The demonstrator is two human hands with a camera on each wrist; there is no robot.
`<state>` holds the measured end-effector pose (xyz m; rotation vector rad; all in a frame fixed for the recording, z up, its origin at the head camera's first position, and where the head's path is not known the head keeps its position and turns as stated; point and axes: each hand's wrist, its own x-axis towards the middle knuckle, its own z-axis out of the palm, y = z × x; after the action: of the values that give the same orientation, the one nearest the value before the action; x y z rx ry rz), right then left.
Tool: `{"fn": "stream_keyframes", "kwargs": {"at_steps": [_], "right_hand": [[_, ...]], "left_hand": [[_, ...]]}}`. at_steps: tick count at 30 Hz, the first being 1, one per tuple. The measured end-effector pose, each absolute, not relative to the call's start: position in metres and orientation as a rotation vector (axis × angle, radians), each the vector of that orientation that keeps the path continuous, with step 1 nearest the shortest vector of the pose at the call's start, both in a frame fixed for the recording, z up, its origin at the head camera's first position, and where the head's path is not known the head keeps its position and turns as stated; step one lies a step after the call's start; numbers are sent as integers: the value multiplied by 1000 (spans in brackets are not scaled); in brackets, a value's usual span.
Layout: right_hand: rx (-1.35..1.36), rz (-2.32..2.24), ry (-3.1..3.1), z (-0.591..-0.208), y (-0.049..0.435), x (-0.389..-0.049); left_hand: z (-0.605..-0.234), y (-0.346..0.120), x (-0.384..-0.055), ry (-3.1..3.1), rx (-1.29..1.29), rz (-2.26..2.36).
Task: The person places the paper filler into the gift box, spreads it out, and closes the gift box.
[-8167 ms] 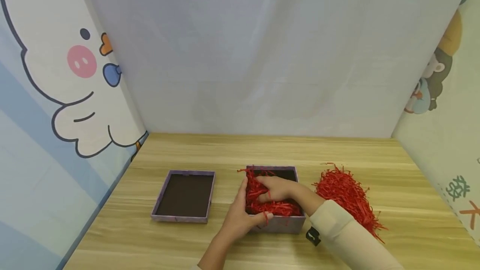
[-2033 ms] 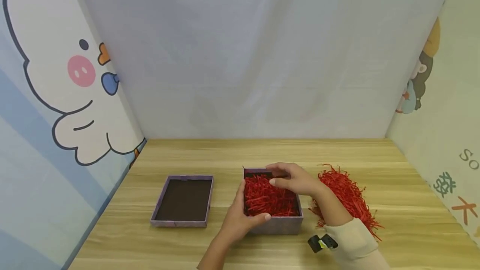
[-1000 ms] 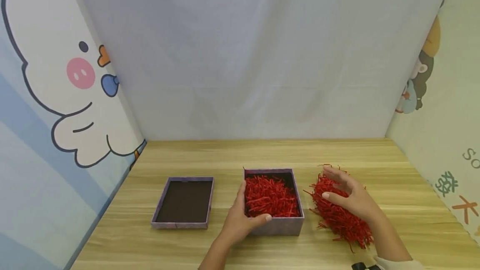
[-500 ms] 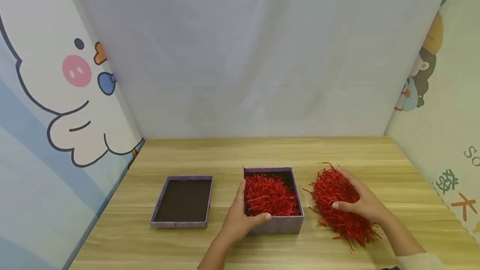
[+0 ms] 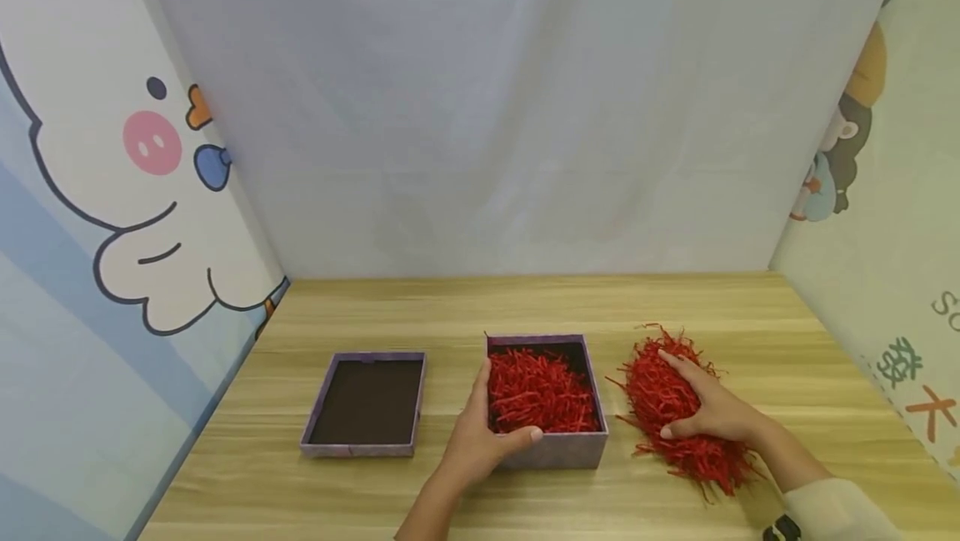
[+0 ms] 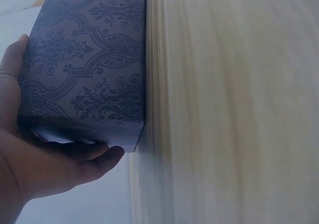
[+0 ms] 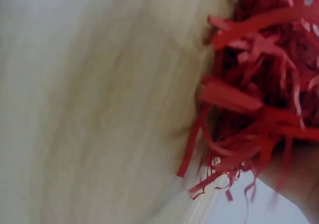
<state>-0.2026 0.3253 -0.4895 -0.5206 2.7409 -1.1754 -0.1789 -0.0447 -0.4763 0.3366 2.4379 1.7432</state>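
A purple box with dark patterned walls stands on the table, with red shredded paper inside. My left hand grips its near left corner, thumb over the front rim and fingers along the left side. In the left wrist view, the left hand reaches around the box. To the right lies a loose pile of red shredded paper. My right hand lies on the pile's right side, fingers and thumb spread over it. Red strips cover most of that hand in the right wrist view.
A shallow box lid lies inside-up on the wooden table, left of the box. By the right sleeve a small black device shows. A plain light curtain hangs behind, and printed sheets flank both sides.
My right hand has left the paper inside the box, gone right to the loose pile and come down onto it. The paper in the box lies more evenly; my left hand keeps its grip.
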Motion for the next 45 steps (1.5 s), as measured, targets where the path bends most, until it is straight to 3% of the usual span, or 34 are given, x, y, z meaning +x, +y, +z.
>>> {"fn": "stream_keyframes", "kwargs": {"at_steps": [7, 25, 45], "right_hand": [[-562, -1023, 2882, -488, 324, -207], [-359, -1202, 2904, -482, 327, -200], [-316, -1343, 2992, -424, 339, -190]], "left_hand": [[-476, -45, -179, 2452, 344, 1732], [-475, -44, -179, 2432, 351, 1753], [-474, -44, -177, 2427, 332, 1740]]}}
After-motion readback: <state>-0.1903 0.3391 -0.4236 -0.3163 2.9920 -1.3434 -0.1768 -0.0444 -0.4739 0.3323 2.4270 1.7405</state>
